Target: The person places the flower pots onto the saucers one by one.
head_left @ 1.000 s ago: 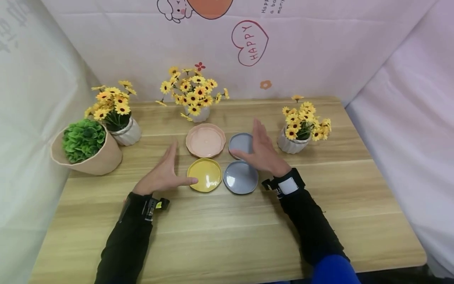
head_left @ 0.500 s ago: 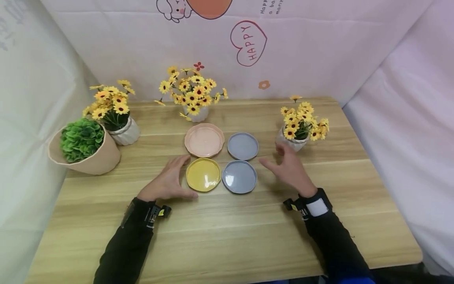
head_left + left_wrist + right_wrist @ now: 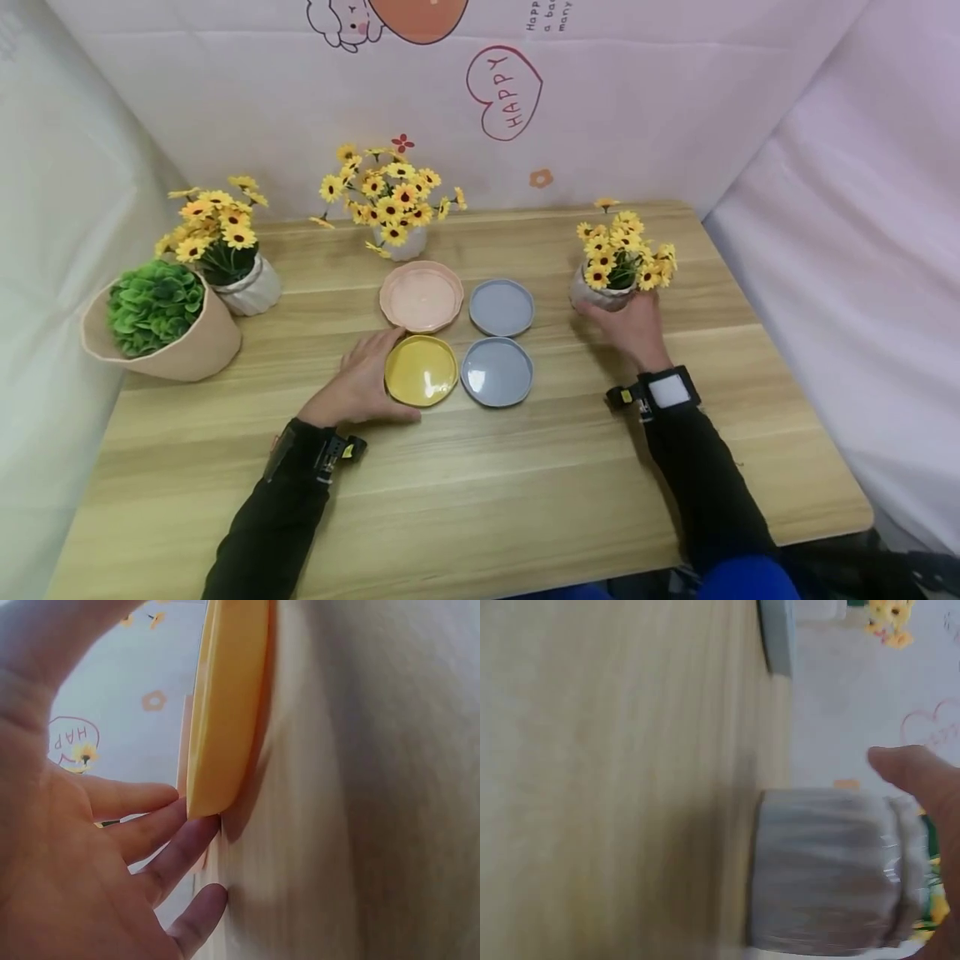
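Note:
Four small plates sit in a square on the wooden table [image 3: 480, 492]: pink [image 3: 421, 296], grey [image 3: 501, 307], yellow [image 3: 421, 370] and grey [image 3: 497, 372]. My left hand [image 3: 363, 379] lies on the table, relaxed fingers and thumb against the yellow plate's left rim. In the left wrist view the fingertips [image 3: 196, 832] touch the yellow plate [image 3: 225, 705] at its lower edge. My right hand [image 3: 633, 329] wraps around the base of the white pot [image 3: 596, 293] of yellow flowers at the right. The right wrist view shows the thumb [image 3: 915, 776] beside that pot [image 3: 825, 870].
A second flower pot [image 3: 401, 242] stands at the back centre and a third [image 3: 251, 287] at the left, beside a green plant in a tan pot [image 3: 161, 321]. Pink cloth walls close in the back and both sides. A grey plate's rim [image 3: 778, 634] shows in the right wrist view.
My right hand has left the grey plates and moved right to the white flower pot. My left hand has settled flat against the yellow plate's rim.

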